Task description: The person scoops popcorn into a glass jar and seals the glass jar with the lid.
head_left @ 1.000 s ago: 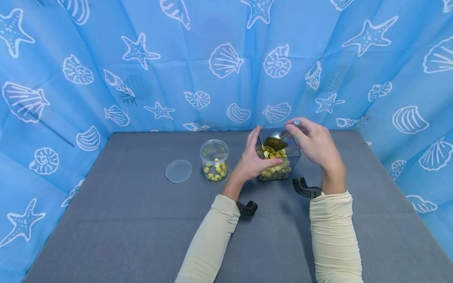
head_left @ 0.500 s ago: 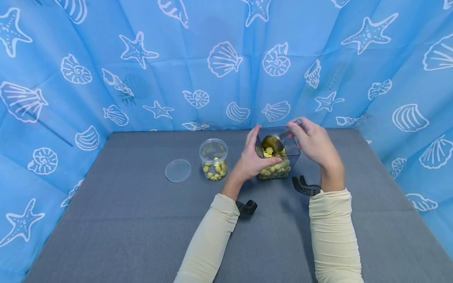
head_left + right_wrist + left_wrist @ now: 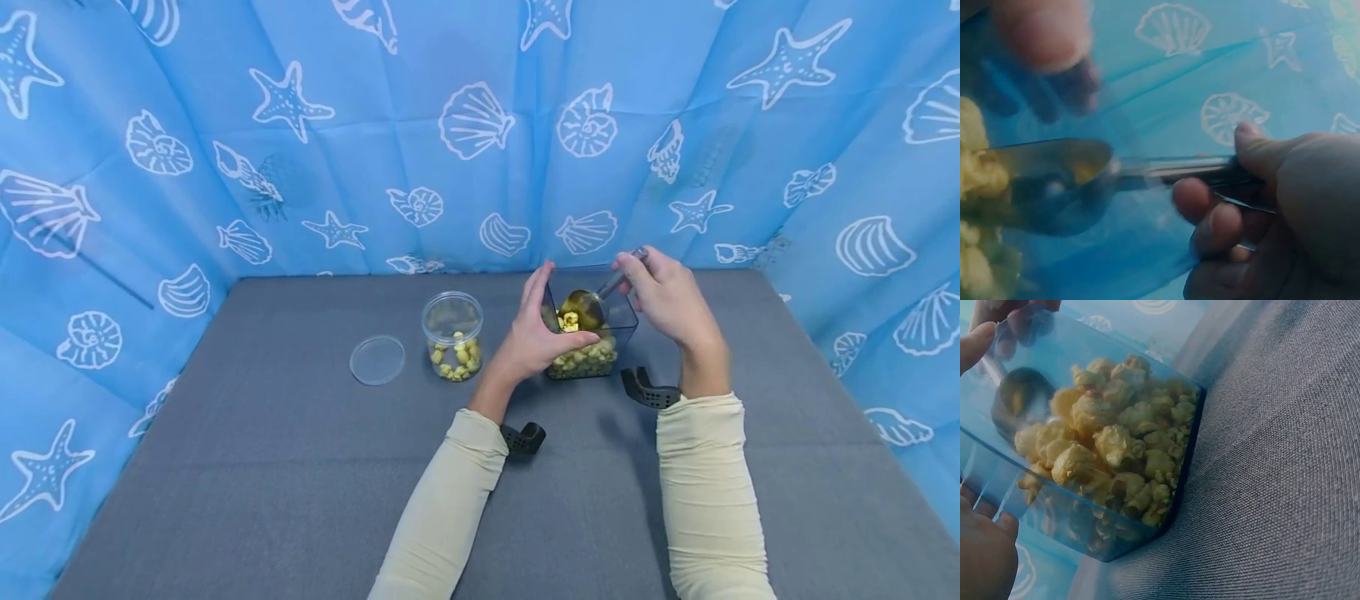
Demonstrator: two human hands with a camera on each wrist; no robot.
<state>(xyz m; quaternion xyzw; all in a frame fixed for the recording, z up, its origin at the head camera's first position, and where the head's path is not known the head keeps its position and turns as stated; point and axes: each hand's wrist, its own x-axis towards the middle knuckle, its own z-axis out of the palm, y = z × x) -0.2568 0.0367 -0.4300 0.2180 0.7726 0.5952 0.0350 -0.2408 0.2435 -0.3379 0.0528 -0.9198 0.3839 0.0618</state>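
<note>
Right hand (image 3: 667,302) gripped the scoop (image 3: 584,310), bowl against popcorn (image 3: 1119,447) inside the box (image 3: 625,337); left hand (image 3: 534,340) clasped the box. Load was unclear. Overfilling risked spilling popcorn onto the counter (image 3: 300,475).

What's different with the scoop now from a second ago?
The metal scoop has dipped lower into the popcorn and turned, its handle end shifting right in the head view; the right hand still grips it. Nothing was grabbed or let go. The left hand still holds the square clear container; the round jar and lid stayed put.
</note>
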